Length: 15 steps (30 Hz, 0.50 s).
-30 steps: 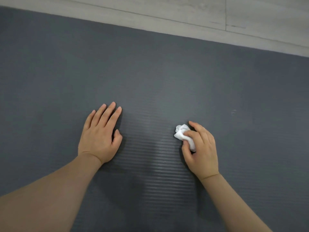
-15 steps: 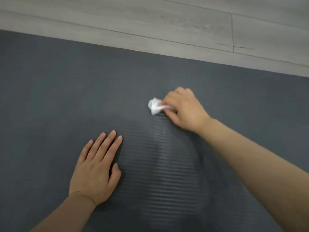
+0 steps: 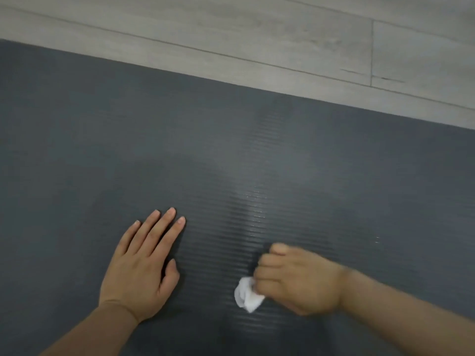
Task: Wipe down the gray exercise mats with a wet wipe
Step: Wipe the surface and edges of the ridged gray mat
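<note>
While the left hand (image 3: pixel 140 269) lies flat, fingers straight, at 7 o'clock on the gray mat (image 3: pixel 77 150) | right hand (image 3: pixel 299 280), blurred at 5 o'clock, fingers curled gripping a crumpled white wipe (image 3: pixel 248 295) | wet sheen toward 12 o'clock

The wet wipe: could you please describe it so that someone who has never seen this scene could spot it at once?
A dark gray ribbed exercise mat fills most of the head view, below a strip of pale wood floor. Toward its near edge, the right hand grips a small crumpled wad, the wet wipe. It is the only white thing there, sticking out left of the curled fingers.

Head-worn view, steeply down, close
</note>
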Each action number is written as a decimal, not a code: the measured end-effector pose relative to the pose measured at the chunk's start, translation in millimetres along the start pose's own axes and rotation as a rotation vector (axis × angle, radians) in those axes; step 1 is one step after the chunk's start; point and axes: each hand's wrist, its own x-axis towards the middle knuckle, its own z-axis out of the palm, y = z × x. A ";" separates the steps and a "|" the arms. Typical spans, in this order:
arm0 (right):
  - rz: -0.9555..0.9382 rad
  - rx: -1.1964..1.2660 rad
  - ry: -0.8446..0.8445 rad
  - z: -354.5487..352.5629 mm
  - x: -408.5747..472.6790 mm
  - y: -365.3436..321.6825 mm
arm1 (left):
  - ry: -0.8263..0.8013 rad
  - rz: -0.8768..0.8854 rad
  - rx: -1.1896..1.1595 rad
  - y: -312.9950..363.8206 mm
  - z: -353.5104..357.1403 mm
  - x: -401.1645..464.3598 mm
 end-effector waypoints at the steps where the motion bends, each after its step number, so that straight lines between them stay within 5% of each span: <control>1: 0.019 -0.072 0.037 -12.1 7.1 31.1 | 0.001 -0.002 0.002 0.4 0.0 0.1; 5: 0.701 -0.237 0.481 -68.7 43.3 185.9 | 0.001 0.005 0.003 -0.7 -0.1 1.4; 8: 1.249 -0.208 0.596 -88.5 47.9 240.3 | 0.021 0.005 0.000 0.3 -0.8 1.1; 11: 1.216 -0.117 0.604 -77.9 47.3 202.1 | 0.013 0.016 0.002 -1.3 -0.6 1.4; 15: 0.960 -0.017 0.552 -18.2 8.0 46.8 | 0.012 0.012 -0.014 -1.0 -1.3 0.2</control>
